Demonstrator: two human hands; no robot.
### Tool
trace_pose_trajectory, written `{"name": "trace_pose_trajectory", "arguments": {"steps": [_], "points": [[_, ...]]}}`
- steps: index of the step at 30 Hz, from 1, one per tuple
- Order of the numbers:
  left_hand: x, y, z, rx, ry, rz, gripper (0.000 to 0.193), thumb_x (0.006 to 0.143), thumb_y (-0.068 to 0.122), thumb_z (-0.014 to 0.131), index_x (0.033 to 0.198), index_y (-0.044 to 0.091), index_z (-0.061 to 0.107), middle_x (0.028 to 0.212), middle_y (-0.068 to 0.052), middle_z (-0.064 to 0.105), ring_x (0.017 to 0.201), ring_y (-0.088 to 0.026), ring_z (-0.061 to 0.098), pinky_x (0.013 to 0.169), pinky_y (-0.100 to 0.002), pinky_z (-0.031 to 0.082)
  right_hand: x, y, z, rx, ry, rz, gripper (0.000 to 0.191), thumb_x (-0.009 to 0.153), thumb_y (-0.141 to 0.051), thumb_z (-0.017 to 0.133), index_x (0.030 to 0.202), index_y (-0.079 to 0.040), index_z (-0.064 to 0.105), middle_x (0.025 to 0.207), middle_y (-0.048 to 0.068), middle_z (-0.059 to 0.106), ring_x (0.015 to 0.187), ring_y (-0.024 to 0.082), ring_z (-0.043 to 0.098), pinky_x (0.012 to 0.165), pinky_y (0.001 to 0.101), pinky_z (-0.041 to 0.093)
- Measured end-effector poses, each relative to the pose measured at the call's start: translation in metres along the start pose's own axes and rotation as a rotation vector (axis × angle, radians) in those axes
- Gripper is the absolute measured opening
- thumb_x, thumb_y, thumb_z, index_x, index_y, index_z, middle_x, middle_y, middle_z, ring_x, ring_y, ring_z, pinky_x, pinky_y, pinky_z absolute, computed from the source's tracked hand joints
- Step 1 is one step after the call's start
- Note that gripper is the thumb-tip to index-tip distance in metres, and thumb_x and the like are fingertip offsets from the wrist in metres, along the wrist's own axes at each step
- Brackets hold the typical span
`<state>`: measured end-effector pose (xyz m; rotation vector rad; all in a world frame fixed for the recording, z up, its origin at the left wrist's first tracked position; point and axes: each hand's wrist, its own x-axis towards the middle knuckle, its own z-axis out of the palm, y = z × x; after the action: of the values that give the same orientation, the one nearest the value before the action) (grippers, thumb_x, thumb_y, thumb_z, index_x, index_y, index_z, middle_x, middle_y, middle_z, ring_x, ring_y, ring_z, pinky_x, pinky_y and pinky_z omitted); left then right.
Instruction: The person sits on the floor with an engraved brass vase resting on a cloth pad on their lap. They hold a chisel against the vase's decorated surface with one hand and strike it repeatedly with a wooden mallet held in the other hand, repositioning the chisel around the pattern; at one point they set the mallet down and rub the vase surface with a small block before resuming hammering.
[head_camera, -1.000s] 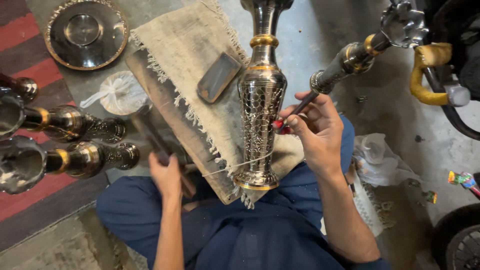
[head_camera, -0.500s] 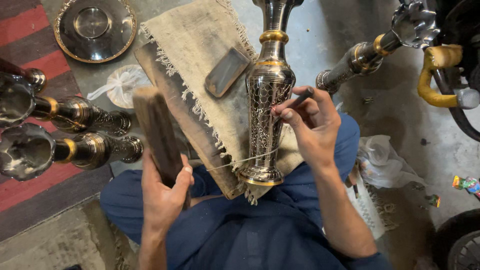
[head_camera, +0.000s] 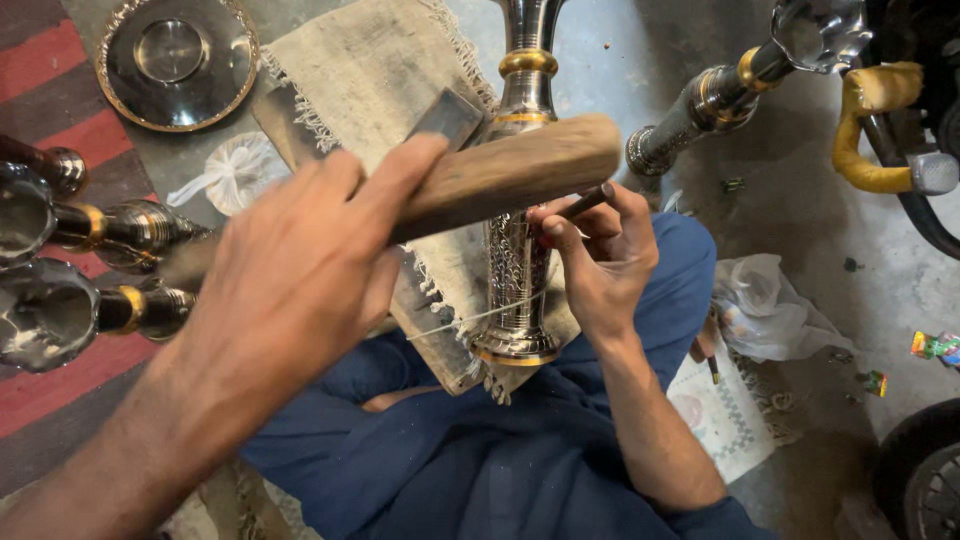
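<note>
Left hand (head_camera: 300, 260) closed around a wooden block (head_camera: 500, 172), gripping its left end; block raised above the lap, lying roughly level, its right end over the metal vase (head_camera: 517, 280). Right hand (head_camera: 600, 250) closed on a thin dark punch (head_camera: 588, 201), pinched between fingers and thumb; the tip seems to touch the vase's patterned body, though the fingers hide the contact. Vase lies along the person's lap on a frayed burlap cloth (head_camera: 370, 80), base near, neck far. Similar metal pieces (head_camera: 90, 270) lie at left on the striped mat; a round metal tray (head_camera: 178, 60) far left
</note>
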<state>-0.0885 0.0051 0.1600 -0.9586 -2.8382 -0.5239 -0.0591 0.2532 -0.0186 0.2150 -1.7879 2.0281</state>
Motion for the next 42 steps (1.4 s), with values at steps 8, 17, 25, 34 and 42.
{"name": "trace_pose_trajectory", "arguments": {"steps": [8, 17, 25, 34, 42], "points": [[0.038, 0.013, -0.014, 0.477, 0.146, 0.249, 0.058, 0.088, 0.008, 0.067, 0.144, 0.016, 0.054, 0.088, -0.012, 0.062, 0.083, -0.031, 0.066, 0.069, -0.046, 0.051, 0.0, -0.001, 0.002, -0.066, 0.001, -0.054, 0.042, 0.107, 0.005, 0.069, 0.141, -0.006, 0.046, 0.105, 0.017, 0.073, 0.096, 0.02, 0.074, 0.081, 0.0285, 0.063], [0.055, 0.014, -0.006, 0.372, 0.115, 0.286, 0.056, 0.086, 0.006, 0.067, 0.139, 0.015, 0.055, 0.094, -0.016, 0.068, 0.091, -0.035, 0.068, 0.074, -0.049, 0.048, 0.0, -0.003, 0.005, -0.065, 0.005, -0.066, 0.042, 0.107, 0.004, 0.07, 0.14, -0.004, 0.046, 0.105, 0.016, 0.072, 0.097, 0.019, 0.074, 0.083, 0.0286, 0.063], [0.056, 0.012, 0.001, 0.418, 0.064, 0.254, 0.05, 0.088, 0.011, 0.066, 0.137, 0.015, 0.058, 0.098, -0.014, 0.068, 0.1, -0.032, 0.067, 0.082, -0.052, 0.045, 0.0, -0.004, 0.007, -0.051, 0.011, -0.045, 0.043, 0.106, 0.005, 0.069, 0.141, -0.003, 0.046, 0.11, 0.017, 0.073, 0.097, 0.019, 0.074, 0.083, 0.0285, 0.064], [0.052, 0.004, 0.0, 0.485, 0.115, 0.267, 0.054, 0.09, 0.012, 0.065, 0.143, 0.019, 0.058, 0.097, -0.012, 0.066, 0.1, -0.03, 0.066, 0.085, -0.051, 0.045, 0.001, -0.004, 0.007, -0.049, 0.01, -0.017, 0.042, 0.104, 0.006, 0.07, 0.139, -0.001, 0.048, 0.11, 0.018, 0.074, 0.098, 0.019, 0.075, 0.084, 0.0289, 0.064], [0.05, 0.003, -0.002, 0.509, 0.163, 0.26, 0.052, 0.093, 0.013, 0.064, 0.144, 0.021, 0.058, 0.097, -0.011, 0.064, 0.099, -0.029, 0.065, 0.089, -0.051, 0.045, 0.002, -0.006, 0.007, -0.07, -0.022, -0.031, 0.04, 0.106, 0.005, 0.069, 0.141, -0.001, 0.049, 0.107, 0.018, 0.074, 0.099, 0.019, 0.075, 0.087, 0.0291, 0.064]]}}
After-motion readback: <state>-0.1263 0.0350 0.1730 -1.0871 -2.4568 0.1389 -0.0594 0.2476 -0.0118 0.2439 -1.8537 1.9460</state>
